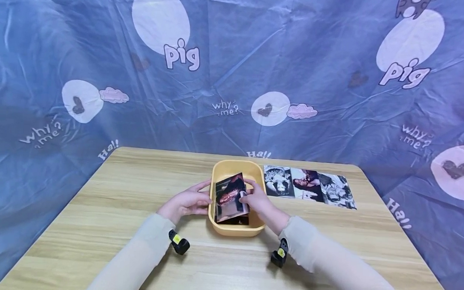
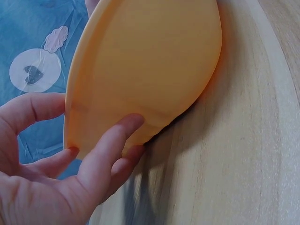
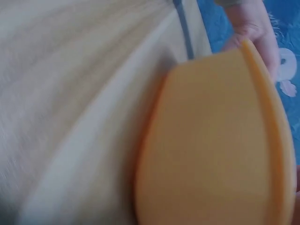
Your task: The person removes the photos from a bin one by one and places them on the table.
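Note:
A yellow plastic bin (image 1: 238,231) stands on the wooden table. My left hand (image 1: 188,202) is at its left side; in the left wrist view, gently bent fingers (image 2: 110,145) touch the outer wall and rim. My right hand (image 1: 257,200) reaches over the right rim and pinches a photo print (image 1: 230,197) at its right edge, thumb on top. The print is tilted inside the bin, a dark picture with a reddish middle. Under it shows another dark print (image 1: 238,220). In the right wrist view the bin's wall (image 3: 206,140) hides most of the right hand.
Right of the bin, three photo prints lie side by side: a black-and-white one (image 1: 279,181), a dark coloured one (image 1: 307,184) and another black-and-white one (image 1: 337,190). A blue patterned cloth (image 1: 234,77) hangs behind the wooden table (image 1: 138,188).

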A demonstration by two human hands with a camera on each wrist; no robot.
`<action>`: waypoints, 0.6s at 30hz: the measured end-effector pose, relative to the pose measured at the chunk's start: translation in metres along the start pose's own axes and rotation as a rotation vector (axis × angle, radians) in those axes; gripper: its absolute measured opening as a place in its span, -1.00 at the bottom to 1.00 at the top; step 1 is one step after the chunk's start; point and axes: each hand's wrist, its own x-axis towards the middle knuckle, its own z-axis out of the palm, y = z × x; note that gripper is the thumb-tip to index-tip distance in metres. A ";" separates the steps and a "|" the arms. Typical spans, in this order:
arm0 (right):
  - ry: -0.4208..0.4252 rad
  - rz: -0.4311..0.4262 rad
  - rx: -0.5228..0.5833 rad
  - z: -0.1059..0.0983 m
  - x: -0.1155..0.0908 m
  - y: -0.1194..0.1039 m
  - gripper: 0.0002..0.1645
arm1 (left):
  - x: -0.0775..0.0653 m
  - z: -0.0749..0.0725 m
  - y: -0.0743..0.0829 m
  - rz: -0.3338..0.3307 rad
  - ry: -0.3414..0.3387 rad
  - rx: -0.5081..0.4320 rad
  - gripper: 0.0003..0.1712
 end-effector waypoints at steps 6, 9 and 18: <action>0.035 -0.011 0.008 -0.023 0.000 -0.016 -0.12 | 0.000 0.001 -0.001 0.001 -0.002 0.003 0.01; 0.054 -0.021 0.001 -0.040 0.002 -0.021 -0.15 | 0.001 0.001 -0.001 0.003 -0.005 0.002 0.01; 0.105 -0.027 0.224 -0.115 0.000 -0.019 -0.15 | 0.002 0.003 -0.001 0.001 -0.006 0.009 -0.01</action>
